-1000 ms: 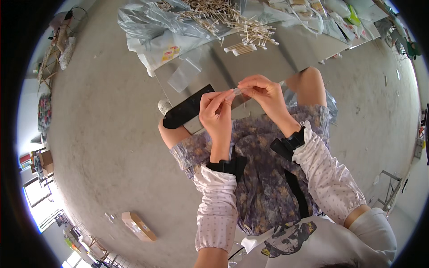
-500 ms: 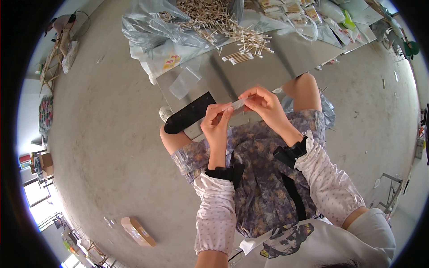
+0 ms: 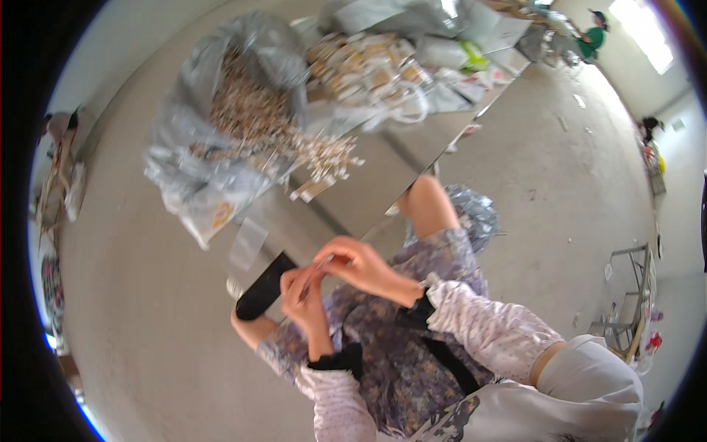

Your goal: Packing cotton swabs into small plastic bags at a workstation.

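My left hand and my right hand meet above my lap at the table's near edge. Both have their fingers pinched on a small translucent plastic packet, mostly hidden by the fingers and blurred. Beside my left hand lies a flat black piece with a rounded end. A flat clear plastic bag rests just beyond it. Farther off, loose cotton swabs spill from a large grey plastic bag, and a small row of swabs lies at the near end of the heap.
Filled swab packets are piled at the back of the metal table, beside a white bag handle. A dark plastic bag sits by my right knee. Another person in green is at the far right.
My view has swung to the right, so the table and hands appear farther left and lower. My hands have drawn closer together, and less of the packet shows between them.
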The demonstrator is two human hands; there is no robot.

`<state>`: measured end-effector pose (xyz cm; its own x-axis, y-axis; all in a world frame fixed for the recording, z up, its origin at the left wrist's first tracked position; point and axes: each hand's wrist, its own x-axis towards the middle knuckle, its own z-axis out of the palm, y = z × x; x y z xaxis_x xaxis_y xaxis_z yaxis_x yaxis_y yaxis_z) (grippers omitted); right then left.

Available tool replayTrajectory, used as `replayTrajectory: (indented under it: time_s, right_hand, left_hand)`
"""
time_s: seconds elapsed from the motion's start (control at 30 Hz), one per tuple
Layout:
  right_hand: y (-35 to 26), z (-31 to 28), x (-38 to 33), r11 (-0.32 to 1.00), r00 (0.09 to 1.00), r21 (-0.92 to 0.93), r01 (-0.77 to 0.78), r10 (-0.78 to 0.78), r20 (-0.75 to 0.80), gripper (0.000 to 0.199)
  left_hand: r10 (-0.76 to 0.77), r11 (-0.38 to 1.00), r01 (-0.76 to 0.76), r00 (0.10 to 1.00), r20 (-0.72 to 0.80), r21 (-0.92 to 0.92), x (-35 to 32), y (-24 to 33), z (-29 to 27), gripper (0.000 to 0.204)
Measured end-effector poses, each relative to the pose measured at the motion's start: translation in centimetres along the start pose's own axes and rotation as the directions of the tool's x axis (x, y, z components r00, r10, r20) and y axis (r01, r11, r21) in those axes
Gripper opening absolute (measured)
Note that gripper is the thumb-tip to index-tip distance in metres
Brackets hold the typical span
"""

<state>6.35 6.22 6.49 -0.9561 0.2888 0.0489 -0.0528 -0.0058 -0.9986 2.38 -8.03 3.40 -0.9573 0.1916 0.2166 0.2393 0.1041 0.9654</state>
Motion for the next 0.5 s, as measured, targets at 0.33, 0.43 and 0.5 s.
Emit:
replayTrajectory:
  time_s: [0.33, 0.43, 0.5]
  right_hand:
    - [1.4, -0.2, 1.6, 0.971, 0.978, -0.113, 0.209, -0.209, 0.014, 0.006]
    - [2.4, -1.1, 1.6, 0.98, 0.99, -0.143, 0.136, -0.141, -0.027, 0.008]
    - [2.8, -1.4, 1.6, 0.974, 0.987, -0.17, 0.147, -0.155, -0.038, 0.008]
  left_hand:
    - [0.151, 0.958, -0.123, 0.985, -0.088, 0.26, 1.2, -0.7, 0.5, 0.018]
    - [0.078, 0.968, -0.064, 0.996, -0.049, 0.242, 1.7, -1.6, 1.3, 0.018]
    - [0.101, 0.967, -0.09, 0.994, -0.036, 0.239, 1.8, -1.5, 1.7, 0.018]
